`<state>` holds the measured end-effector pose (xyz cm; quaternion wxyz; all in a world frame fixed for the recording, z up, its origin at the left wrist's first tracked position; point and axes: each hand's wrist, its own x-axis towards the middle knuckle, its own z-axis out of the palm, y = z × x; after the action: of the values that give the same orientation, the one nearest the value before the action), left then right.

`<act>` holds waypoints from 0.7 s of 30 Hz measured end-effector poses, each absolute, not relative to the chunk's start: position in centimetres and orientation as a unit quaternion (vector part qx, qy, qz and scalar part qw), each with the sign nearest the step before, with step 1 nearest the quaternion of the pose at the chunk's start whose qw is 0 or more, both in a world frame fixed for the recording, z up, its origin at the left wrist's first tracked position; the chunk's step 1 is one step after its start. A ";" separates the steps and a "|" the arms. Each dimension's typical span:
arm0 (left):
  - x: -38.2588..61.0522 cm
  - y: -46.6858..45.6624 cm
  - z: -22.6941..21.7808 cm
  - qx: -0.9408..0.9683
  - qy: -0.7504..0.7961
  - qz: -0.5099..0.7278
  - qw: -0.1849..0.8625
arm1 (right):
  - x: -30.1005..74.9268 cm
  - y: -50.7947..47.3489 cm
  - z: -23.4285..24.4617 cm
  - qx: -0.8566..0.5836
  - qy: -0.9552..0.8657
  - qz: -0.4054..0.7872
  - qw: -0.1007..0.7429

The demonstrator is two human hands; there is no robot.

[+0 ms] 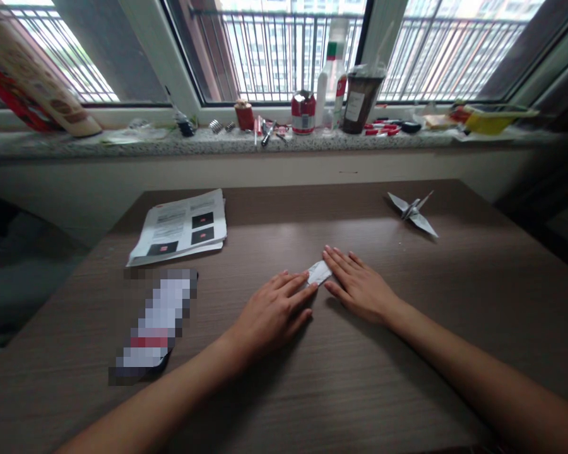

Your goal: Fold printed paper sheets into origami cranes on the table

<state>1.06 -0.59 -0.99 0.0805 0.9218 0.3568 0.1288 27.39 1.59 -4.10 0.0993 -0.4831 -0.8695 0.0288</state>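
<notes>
A small folded piece of white paper [319,273] lies on the brown table between my two hands. My left hand [274,309] rests palm down at its left side, with the fingertips on the paper's near left edge. From the right, my right hand [360,285] lies flat, fingers stretched out, its index finger along the paper's right end. Parts of the paper's edges are hidden under the fingers. Farther back on the right sits a folded paper crane [413,209] with spread wings, apart from both hands.
On the left are a stack of printed sheets [182,224] and a blurred-out phone-like object [156,321] on the table [284,391]. Along the windowsill [156,146] stand a red can [303,113], a dark drink cup [357,104], a bottle [329,94] and a yellow container [490,121].
</notes>
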 end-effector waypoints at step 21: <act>1.5 0.8 -1.2 0.921 0.340 0.180 0.055 | 28.5 1.5 -3.0 -0.390 -0.890 0.080 0.223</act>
<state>1.45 0.78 -1.24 0.0555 0.9213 0.3402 0.1801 28.46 1.52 -3.03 0.2229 -0.3901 -0.8898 0.0800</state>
